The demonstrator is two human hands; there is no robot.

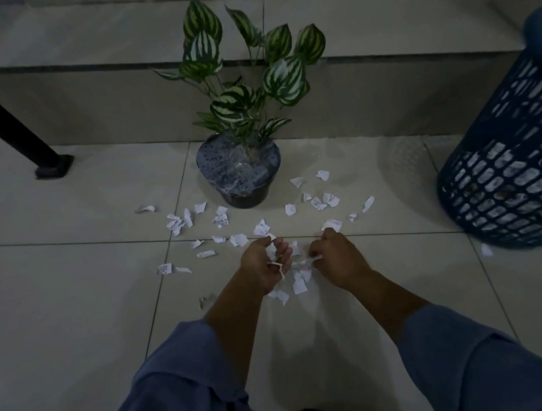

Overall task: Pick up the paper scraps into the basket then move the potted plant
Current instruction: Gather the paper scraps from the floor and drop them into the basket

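Step in hand looks like scrap pickup; plant move not started. Left hand [264, 265] is cupped palm-up, its grip curled round a small wad of paper scraps [238, 239]. Right hand [339, 258] sits just beside it, grip pinching a few more at the fingertips. Both are low over the floor [77, 299]. The rest of the scraps lie spread on the tiles in a loose arc in front of the potted plant [240, 175], plus one stray near the foot of the basket [498, 173], which stands well off to the right. Suggest left as hopper, right as picker: feed right into left until full, then one trip to the basket, not many. Rake clusters together with flat fingers first; single picks off smooth tile are slow. Keep the left closed on the carry, since the bits are light and will likely spill. Take the ones nearest the pot last, and don't knock the leaves.
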